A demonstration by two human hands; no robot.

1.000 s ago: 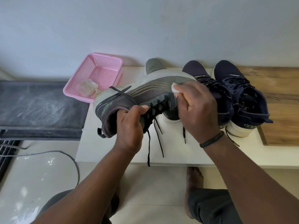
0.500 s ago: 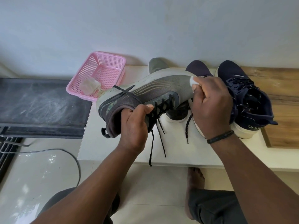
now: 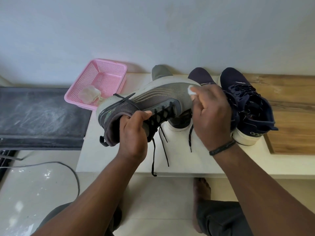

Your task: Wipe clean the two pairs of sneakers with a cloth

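Observation:
My left hand [image 3: 132, 132] grips a grey sneaker [image 3: 153, 97] by its collar and holds it on its side above the white table [image 3: 179, 159], laces dangling. My right hand [image 3: 211, 114] pinches a small white cloth [image 3: 191, 90] against the grey sneaker's toe end. The second grey sneaker [image 3: 161, 71] stands behind, mostly hidden. Two navy sneakers with white soles stand on the table to the right: one [image 3: 200, 76] largely covered by my right hand, the other [image 3: 245, 103] in full view.
A pink perforated basket [image 3: 109, 77] with a crumpled used cloth [image 3: 89, 94] sits at the table's back left. A dark dusty surface [image 3: 40, 116] lies to the left, a wooden board [image 3: 293, 113] to the right. A cable [image 3: 68, 169] runs over the tiled floor.
My right hand with the cloth slid along the grey sneaker from its middle toward the toe. The left hand kept its grip on the collar.

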